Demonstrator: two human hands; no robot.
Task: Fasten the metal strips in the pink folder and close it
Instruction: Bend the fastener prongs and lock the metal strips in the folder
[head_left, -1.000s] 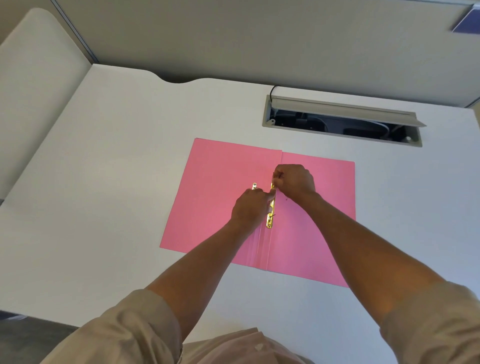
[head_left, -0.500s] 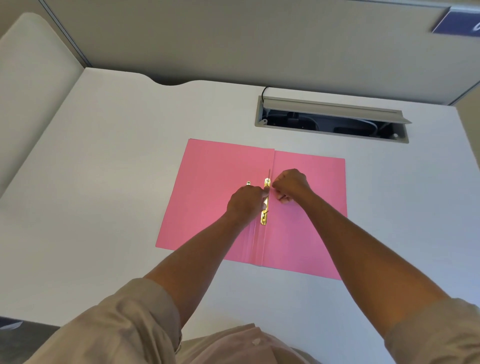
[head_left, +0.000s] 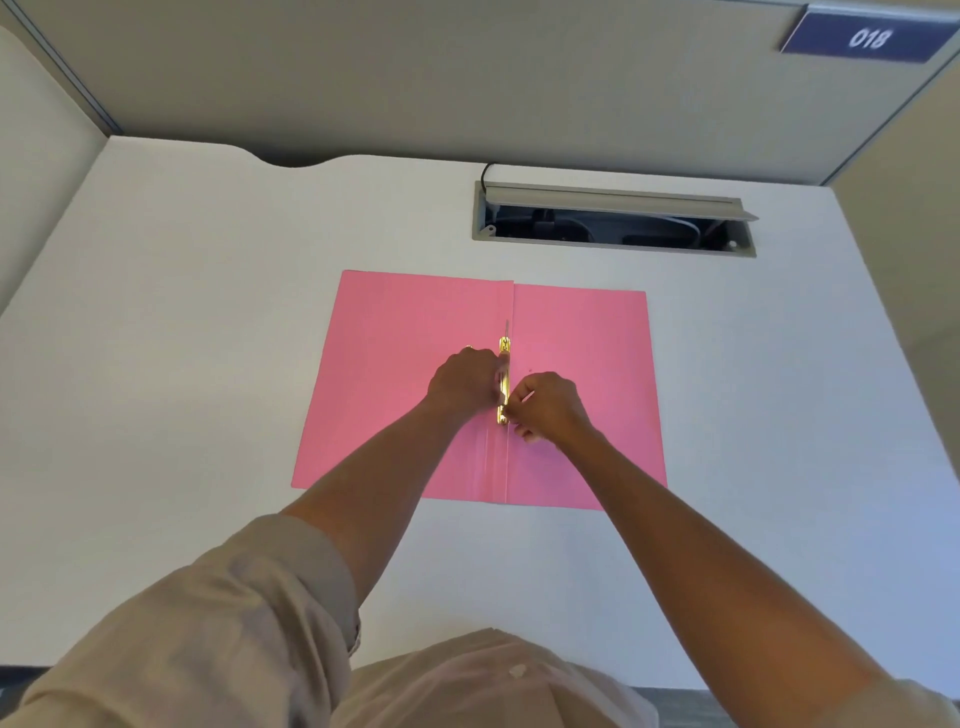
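Note:
The pink folder (head_left: 405, 332) lies open and flat on the white desk (head_left: 182, 364). A brass fastener bar (head_left: 504, 348) runs along its centre fold, with a thin metal strip standing up at its far end. My left hand (head_left: 465, 387) presses on the bar's middle from the left. My right hand (head_left: 545, 405) pinches the near end of the fastener, fingers closed on it. The near end of the bar is partly hidden by my fingers.
An open cable hatch (head_left: 613, 221) with a raised grey lid sits in the desk behind the folder. Grey partition walls enclose the desk at the back and sides, with a blue number plate (head_left: 865, 39) at the top right.
My right hand has slid from the far end of the fastener to its near end. The far strip now stands uncovered. My left hand has stayed on the bar.

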